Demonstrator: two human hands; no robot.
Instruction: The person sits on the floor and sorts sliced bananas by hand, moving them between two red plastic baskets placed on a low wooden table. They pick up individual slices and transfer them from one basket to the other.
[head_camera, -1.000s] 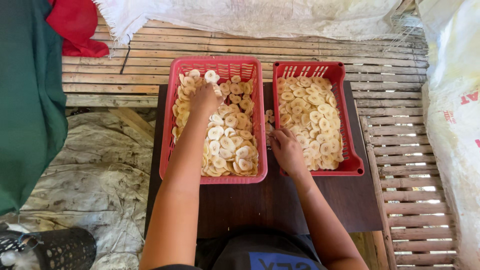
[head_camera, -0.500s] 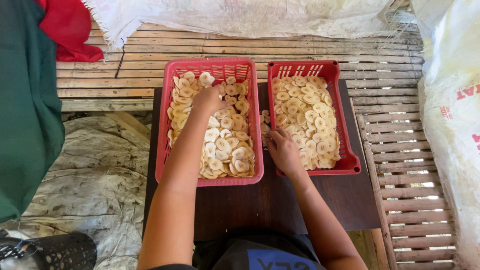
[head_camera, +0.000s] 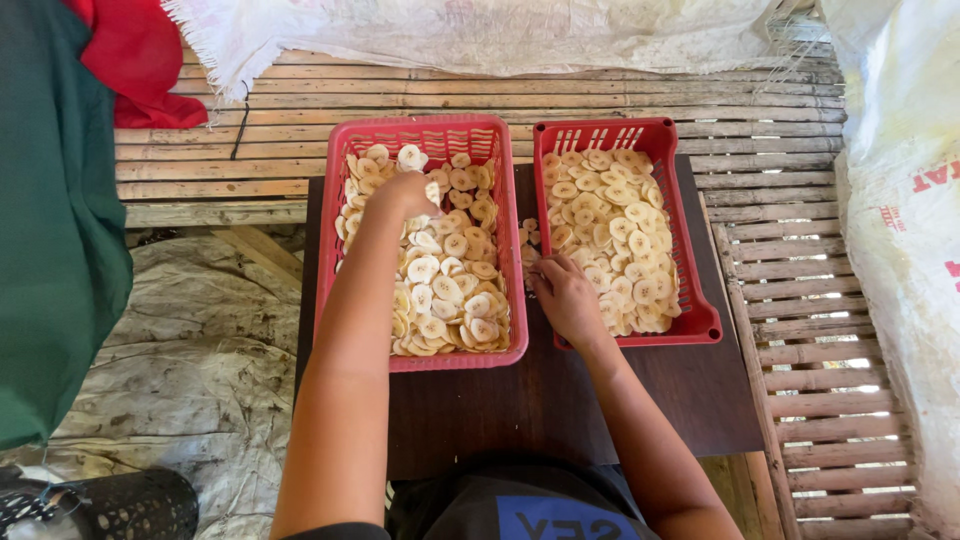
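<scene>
Head view: split-bamboo slat platform (head_camera: 560, 95) behind, pale fringed cloth (head_camera: 480, 35) draped along its far edge, grey tarpaulin (head_camera: 170, 340) at lower left, dark brown wooden table (head_camera: 520, 400) in front. On it, side by side and nearly touching, two red slotted plastic baskets. Left basket (head_camera: 325, 240) covered with pale round banana slices (head_camera: 450, 280), packed close. Right basket (head_camera: 690, 250) likewise layered with slices (head_camera: 610, 230); a few loose between the two. Left hand (head_camera: 400, 192) reaching deep, fingers curled down onto slices near the far end; pinching one or merely pressing, cannot tell. Right hand (head_camera: 565, 295) loosely bent at right basket's near-left corner, resting on slices. Both baskets seemingly near full; only arranging apparently left.
</scene>
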